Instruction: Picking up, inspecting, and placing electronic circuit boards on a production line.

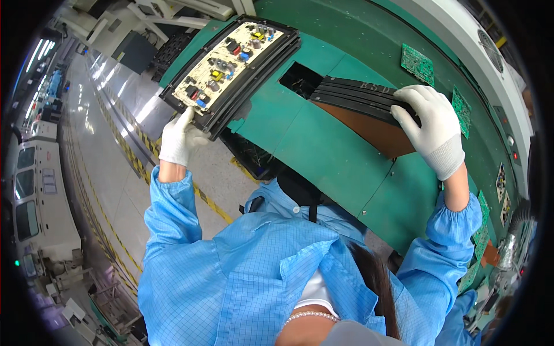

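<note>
At the upper left, a cream circuit board panel (222, 66) with capacitors, yellow transformers and blue parts lies in the top tray of a black tray stack (254, 78). My left hand (180, 138), white-gloved, is at the panel's near left corner. Its index finger reaches onto the corner and the other fingers are curled, partly hidden. To the right stands a second stack of black trays (358, 92) with a brown side face. My right hand (430, 127), also gloved, closes around its right end, thumb on the near side and fingers over the top.
The green worktop (329, 153) has a rectangular opening (300, 79) between the stacks. Green circuit boards (418, 64) lie along the far right ledge, beside a white machine frame (490, 63). A dark bin (248, 155) sits below the table's left edge. Yellow-black tape (210, 205) marks the floor.
</note>
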The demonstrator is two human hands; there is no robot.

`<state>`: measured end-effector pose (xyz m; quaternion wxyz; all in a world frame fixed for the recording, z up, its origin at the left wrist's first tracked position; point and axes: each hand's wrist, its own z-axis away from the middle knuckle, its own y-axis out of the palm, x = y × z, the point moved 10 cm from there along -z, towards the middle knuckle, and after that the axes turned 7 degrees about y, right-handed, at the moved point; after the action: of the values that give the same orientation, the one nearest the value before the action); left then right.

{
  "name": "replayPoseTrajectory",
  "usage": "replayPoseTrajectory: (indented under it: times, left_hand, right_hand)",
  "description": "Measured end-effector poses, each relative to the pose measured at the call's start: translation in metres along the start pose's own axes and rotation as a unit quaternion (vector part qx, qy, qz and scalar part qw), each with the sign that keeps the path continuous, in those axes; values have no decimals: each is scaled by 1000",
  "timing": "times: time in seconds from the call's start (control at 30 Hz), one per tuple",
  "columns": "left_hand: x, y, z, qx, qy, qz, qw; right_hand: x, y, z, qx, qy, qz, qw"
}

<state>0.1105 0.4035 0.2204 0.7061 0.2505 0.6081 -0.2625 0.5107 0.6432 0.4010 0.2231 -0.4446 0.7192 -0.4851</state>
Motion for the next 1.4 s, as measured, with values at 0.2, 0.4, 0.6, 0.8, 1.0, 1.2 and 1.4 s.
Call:
replayPoseTrajectory:
  times: [0.2,0.4,0.6,0.8,1.0,1.2,1.4]
  left_hand:
    - [-51,-62,4,-114,95,-300,942]
    - [-89,-30,40,-86,346,-379,854]
    - [-79,47,65,14,449,-551,703]
    - [-68,42,47,-18,392,-472,790]
    - [-64,35,40,20,385,-452,804]
    - [-73,-63,7,-59,277,-250,926]
    - [-75,-78,-11,-93,339,-309,884]
  right_hand:
    - [0,2,1,6,-2,1,1000]
    - [16,1,-1,19,-9,57,998]
    - [108,12,2,67,-113,51,990]
    - [145,41,-36,41,-180,1,983]
    - [147,141,-124,64,-142,-24,987]
    - [152,206,-154,55,-148,-25,987]
    - [142,204,-159,27,-153,-55,986]
